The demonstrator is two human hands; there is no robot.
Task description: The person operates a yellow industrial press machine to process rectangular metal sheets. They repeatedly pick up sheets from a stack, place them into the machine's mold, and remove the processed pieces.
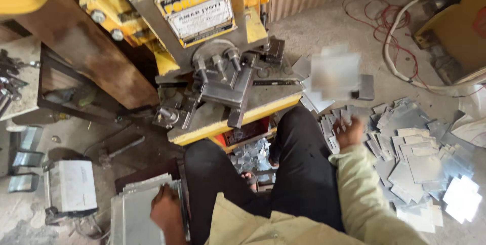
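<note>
Head view, looking down past the person's knees at a yellow press point(202, 37) and the floor around it.

Left hand point(164, 209): lies on the top sheet of a stack point(139, 209) of flat grey metal blanks at the person's left knee. The fingers are spread over the sheet's near right edge; whether they pinch it or merely rest on it cannot be told. The stack sits on the floor, just left of the left leg, with a small white box-shaped part point(71, 187) beside it and further left.

Right hand point(349, 133): raised at the person's right side, above the near edge of a heap point(415, 159) of cut metal pieces. It is motion-blurred (finger positions cannot be read), so the grip cannot be told. A blurred pale sheet point(335, 75) shows above and just beyond the hand, apart from it, near the right end of the press bed; whether it is in the air or lying on something cannot be told.

Press: a grey tool block point(228, 85) with bolts sits on the yellow-edged bed point(238, 121), directly ahead of the knees. More small cut pieces point(250, 156) lie under the bed between the legs.

Surroundings: the heap spreads over the concrete floor to the right, its pieces overlapping; a white cable point(400, 57) and thin red wires point(385, 19) run along the floor beyond it. A hammer point(119, 151) lies on the floor left of the press.
</note>
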